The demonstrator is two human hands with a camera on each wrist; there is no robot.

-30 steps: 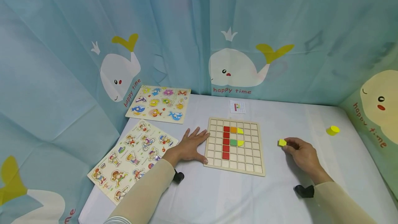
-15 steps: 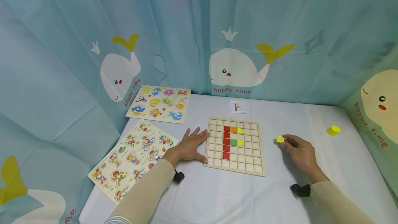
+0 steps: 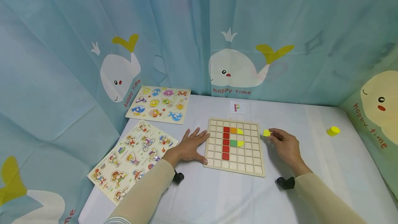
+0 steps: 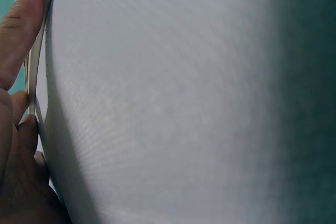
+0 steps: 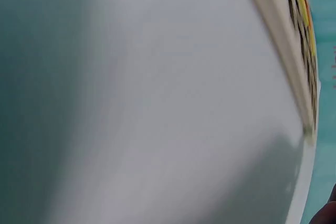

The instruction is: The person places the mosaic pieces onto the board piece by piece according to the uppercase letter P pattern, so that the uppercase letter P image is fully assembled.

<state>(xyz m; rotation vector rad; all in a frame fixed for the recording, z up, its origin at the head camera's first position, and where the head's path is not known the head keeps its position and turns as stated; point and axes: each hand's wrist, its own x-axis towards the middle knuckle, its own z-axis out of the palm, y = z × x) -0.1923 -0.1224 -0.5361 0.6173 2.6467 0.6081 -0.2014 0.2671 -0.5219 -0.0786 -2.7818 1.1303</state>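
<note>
In the head view a wooden grid board lies on the white table. A column of red squares sits in its cells, beside an orange square, a green square and two yellow round-edged pieces. Fingers spread, my left hand rests at the board's left edge; the left wrist view shows its thumb against that edge. Just right of the board, my right hand pinches a small yellow block between thumb and fingers. The right wrist view catches only a fingertip.
A small printed pattern card lies behind the board. A yellow cylinder stands at the far right. On the left are a sea-animal puzzle and a figure puzzle, partly under my left sleeve. Whale-printed curtains surround the table.
My right hand has moved left with the yellow block, from the open table to close beside the board's right edge. The left hand has stayed at the board.
</note>
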